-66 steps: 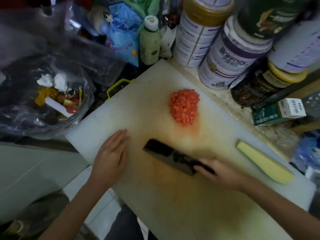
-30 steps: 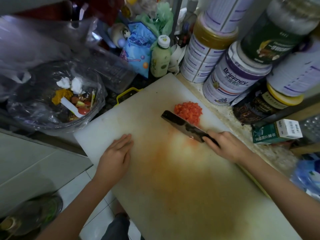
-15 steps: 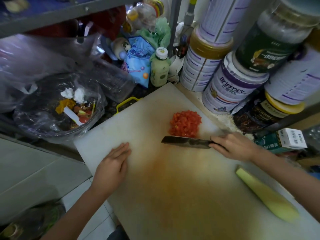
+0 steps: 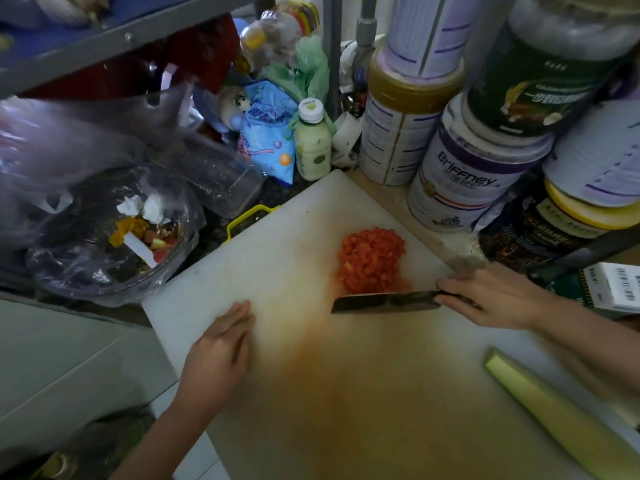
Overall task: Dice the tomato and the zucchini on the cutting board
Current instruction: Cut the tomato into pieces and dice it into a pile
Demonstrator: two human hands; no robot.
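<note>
From the head camera, your right hand (image 4: 491,294) has its fingers curled round the handle of the knife (image 4: 384,301). The blade lies across the cutting board (image 4: 277,237), set against the near side of the diced tomato (image 4: 370,261). Your left hand (image 4: 220,351) lies flat on the left part of the board with its fingers straight and together. It holds nothing and only presses down.

The tomato is already cut small and heaped toward the far side of the board. Treat it as soft, wet and loose: it will smear and scatter under fingertips, so gather or shift it with the flat of the blade.

The zucchini (image 4: 554,414) lies uncut at the near right corner, well apart from the knife. It looks like a long, tapering pale piece, but that edge of the frame is blurred, so I cannot tell which face it rests on. Expect it to be light and firm, and likely to rock if a rounded side is down. Lay a flat face on the board and hold it mid-length with curled fingers behind the cut line. The orange juice stain (image 4: 346,375) across the middle probably makes the board slick there
</note>
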